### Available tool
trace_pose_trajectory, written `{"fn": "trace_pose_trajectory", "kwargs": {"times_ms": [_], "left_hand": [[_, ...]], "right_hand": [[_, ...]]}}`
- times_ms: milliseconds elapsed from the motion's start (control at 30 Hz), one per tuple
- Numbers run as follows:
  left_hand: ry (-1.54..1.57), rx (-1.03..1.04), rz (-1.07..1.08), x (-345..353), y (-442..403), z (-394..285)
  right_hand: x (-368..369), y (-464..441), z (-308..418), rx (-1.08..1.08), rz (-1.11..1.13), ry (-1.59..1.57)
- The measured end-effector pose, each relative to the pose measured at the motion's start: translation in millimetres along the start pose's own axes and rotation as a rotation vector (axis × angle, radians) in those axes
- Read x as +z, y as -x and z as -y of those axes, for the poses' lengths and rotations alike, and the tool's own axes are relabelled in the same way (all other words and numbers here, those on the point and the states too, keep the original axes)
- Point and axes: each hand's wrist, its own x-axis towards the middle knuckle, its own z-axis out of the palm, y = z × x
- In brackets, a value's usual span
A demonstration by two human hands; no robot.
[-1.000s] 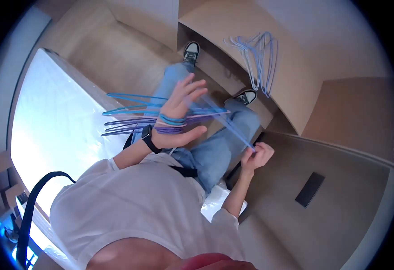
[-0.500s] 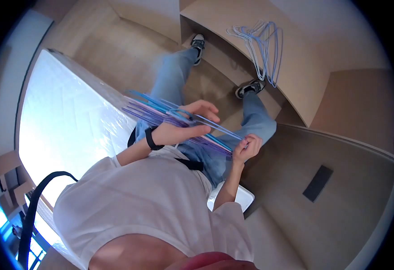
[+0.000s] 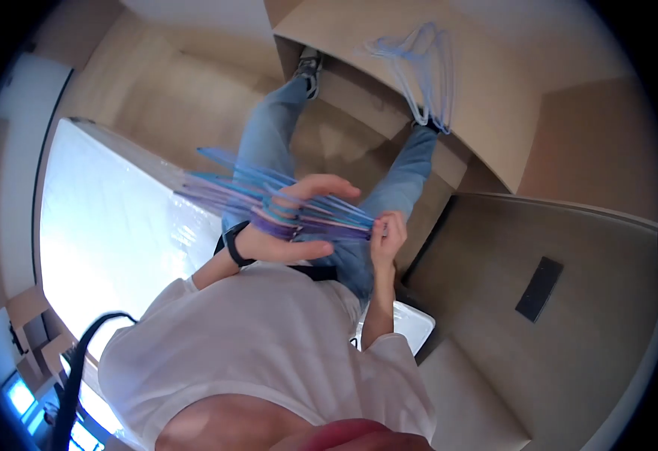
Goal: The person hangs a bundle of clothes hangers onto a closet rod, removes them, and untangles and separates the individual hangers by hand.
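A bundle of blue, purple and pinkish hangers (image 3: 336,214) lies across my lap, blurred by motion. My right hand (image 3: 388,237) is closed on the bundle's right end. My left hand (image 3: 284,218), with a black band (image 3: 236,246) at the wrist, is open around the middle of the bundle, thumb and fingers stretched apart on either side. The hooks gather at its palm; how firmly they rest there I cannot tell.
More pale blue and white hangers (image 3: 423,71) lie on a wooden shelf (image 3: 487,98) ahead of my feet. A plastic-wrapped mattress (image 3: 111,218) stands on my left. To the right is a brown panel (image 3: 487,263) with a dark strip (image 3: 539,289). Beside my hip sits a white container (image 3: 413,325).
My left hand has spread its fingers wider around the hangers. The bundle and my right hand have shifted slightly left in view, and the view itself has moved a little.
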Motion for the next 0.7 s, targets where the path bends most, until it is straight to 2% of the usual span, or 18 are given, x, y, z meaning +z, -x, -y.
{"fn": "trace_pose_trajectory", "kwargs": {"times_ms": [133,200,333,367,467,500,567,700], "left_hand": [[0.051,0.076,-0.098,-10.1,-6.4,0.0],[-0.186,-0.022,0.090,-32.7,2.7,8.6],[-0.292,0.193,0.090,-37.0,-10.6,15.1],[-0.259,0.172,0.020,-30.6,-14.8,16.6],[-0.334,-0.108,0.133,-37.9,-1.6,18.4],[-0.346,-0.050,0.120,-35.7,-6.2,13.0],[-0.280,-0.091,0.114,-39.6,-3.9,20.6],[-0.301,-0.139,0.019,-46.0,0.9,44.2]], "right_hand": [[25.5,-8.2,11.0,0.061,0.173,-0.095],[35.9,-4.7,6.2,-0.007,0.241,-0.071],[57.6,-11.3,16.6,-0.093,0.429,-0.112],[63.2,-13.6,19.8,-0.118,0.487,-0.159],[76.9,-7.4,21.3,-0.076,0.837,-0.292],[76.3,-5.5,26.9,-0.044,0.853,-0.335],[74.0,-5.0,37.2,0.013,0.886,-0.412],[76.5,-5.9,24.6,0.002,0.906,-0.289]]}}
